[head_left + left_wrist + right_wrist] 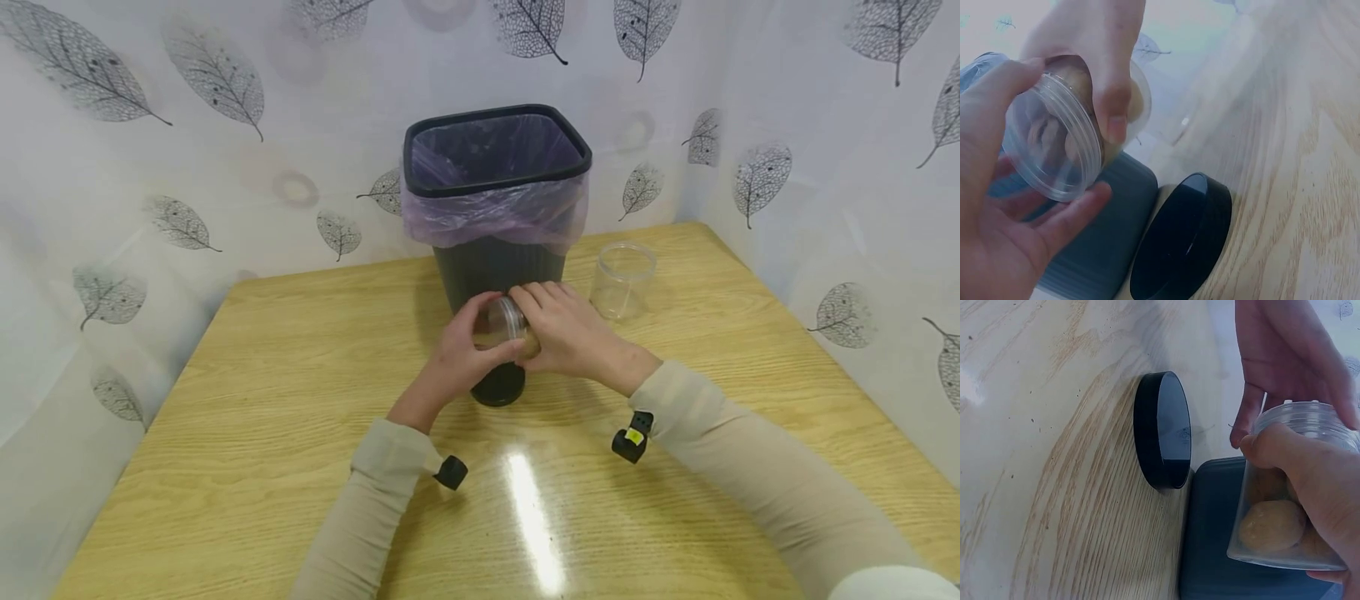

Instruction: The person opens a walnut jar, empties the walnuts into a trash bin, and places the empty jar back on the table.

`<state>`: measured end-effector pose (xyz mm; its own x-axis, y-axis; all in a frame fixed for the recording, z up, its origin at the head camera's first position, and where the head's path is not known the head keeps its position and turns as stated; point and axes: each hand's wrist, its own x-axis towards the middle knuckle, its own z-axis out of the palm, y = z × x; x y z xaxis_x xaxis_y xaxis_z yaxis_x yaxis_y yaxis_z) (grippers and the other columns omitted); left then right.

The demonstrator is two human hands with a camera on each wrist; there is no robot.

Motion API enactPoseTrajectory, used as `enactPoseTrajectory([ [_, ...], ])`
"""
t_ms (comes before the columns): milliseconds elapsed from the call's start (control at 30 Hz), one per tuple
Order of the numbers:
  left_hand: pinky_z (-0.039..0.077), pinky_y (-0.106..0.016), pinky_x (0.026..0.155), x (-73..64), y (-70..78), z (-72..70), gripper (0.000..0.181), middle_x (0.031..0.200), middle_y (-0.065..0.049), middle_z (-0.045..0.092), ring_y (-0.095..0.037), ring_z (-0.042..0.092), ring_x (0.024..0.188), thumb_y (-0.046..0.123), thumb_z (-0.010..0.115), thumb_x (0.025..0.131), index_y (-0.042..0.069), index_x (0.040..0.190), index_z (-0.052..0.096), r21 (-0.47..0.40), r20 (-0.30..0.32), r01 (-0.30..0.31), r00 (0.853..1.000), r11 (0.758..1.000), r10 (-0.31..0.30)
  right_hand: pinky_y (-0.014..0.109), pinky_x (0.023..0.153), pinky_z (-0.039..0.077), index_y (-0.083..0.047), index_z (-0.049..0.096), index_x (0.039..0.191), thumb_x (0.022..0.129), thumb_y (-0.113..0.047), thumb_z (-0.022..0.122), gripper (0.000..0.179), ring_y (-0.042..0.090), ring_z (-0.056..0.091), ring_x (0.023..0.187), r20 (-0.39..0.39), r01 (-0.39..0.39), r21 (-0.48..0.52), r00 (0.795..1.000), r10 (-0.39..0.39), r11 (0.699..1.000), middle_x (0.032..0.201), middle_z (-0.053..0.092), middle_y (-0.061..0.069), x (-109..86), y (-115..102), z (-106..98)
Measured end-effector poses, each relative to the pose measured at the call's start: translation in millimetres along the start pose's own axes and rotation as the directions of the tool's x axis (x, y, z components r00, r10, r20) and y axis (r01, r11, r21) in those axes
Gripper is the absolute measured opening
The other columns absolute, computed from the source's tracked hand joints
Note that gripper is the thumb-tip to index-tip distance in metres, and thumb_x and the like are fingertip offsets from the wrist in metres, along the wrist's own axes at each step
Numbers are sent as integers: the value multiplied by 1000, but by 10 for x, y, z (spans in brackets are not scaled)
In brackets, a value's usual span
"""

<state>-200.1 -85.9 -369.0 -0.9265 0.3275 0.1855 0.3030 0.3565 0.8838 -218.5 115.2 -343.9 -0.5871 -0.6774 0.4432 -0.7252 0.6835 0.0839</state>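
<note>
A clear plastic jar [509, 321] with a ridged, threaded mouth is tilted sideways between both hands, in front of the bin. Several round tan-brown pieces [1272, 526], walnut-like in look, lie inside it. My right hand [562, 329] grips the jar round its body, with the thumb across the side. Around the mouth end, my left hand [461, 350] holds the jar between thumb and fingers. Just below the hands, a round black lid [500, 386] lies on the table; the left wrist view shows the lid [1182, 240] beside the bin's base.
Behind the hands stands a dark bin [498, 267] lined with a purple bag [495, 212]. A second clear jar [622, 283] sits upright to the right of the bin. The wooden table [300, 392] meets leaf-patterned curtains [315, 167] at the back and sides.
</note>
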Motion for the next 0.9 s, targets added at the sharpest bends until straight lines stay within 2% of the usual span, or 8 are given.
enactPoseTrajectory([
  [133,52,-42,99,13,30,4,68,136,-4,54,-24,57,121,54,65,90,16,143,44,55,-33,99,995,994,-98,49,96,50,2,51,134,63,-47,89,94,36,60,111,10,5,0,1000,-5,1000,126,61,19,-2,-6,5],
  [233,48,-44,105,12,34,7,72,138,-6,53,-24,53,125,54,64,90,12,145,44,71,-53,113,993,991,-110,48,96,50,1,51,135,63,-47,89,95,36,59,111,19,3,-3,1000,-3,1000,126,61,19,0,-8,11],
  [300,49,-44,104,4,22,5,75,144,-5,48,-24,51,128,48,69,90,14,150,38,48,-40,87,996,995,-85,48,96,50,2,50,135,63,-47,88,94,36,59,111,18,-2,-4,1000,2,1000,126,61,19,1,-5,14],
  [400,56,-39,95,-3,1,2,85,152,-3,39,-25,50,129,30,77,87,20,156,29,-21,7,-12,1000,1000,12,49,97,50,3,50,135,63,-44,88,94,37,59,110,10,-9,-1,1000,9,1000,125,60,20,1,3,12],
  [500,59,-34,87,-5,-16,5,92,155,-3,32,-27,49,128,15,81,83,26,156,26,-88,56,-105,992,991,110,49,96,50,3,49,134,62,-43,88,94,37,59,107,-6,-16,3,1000,16,1000,122,61,20,-6,13,6],
  [600,60,-31,84,-3,-27,10,91,152,-6,32,-29,50,126,10,80,82,27,154,29,-71,64,-158,985,985,163,49,94,50,3,49,134,61,-44,89,95,37,60,106,-17,-21,9,1000,21,1000,121,61,19,-15,21,5],
  [700,60,-31,83,-1,-27,16,86,151,-6,34,-29,51,126,12,80,83,26,153,31,-58,47,-149,987,987,152,49,93,50,3,49,134,62,-44,88,94,36,60,106,-17,-24,15,1000,24,1000,121,61,19,-19,28,6],
  [900,58,-34,91,0,4,25,80,145,-6,42,-25,53,125,24,79,85,20,151,34,-31,9,-67,998,997,68,49,93,51,2,51,133,65,-45,86,90,36,60,106,-17,-18,13,1000,19,1000,122,62,18,-22,28,5],
])
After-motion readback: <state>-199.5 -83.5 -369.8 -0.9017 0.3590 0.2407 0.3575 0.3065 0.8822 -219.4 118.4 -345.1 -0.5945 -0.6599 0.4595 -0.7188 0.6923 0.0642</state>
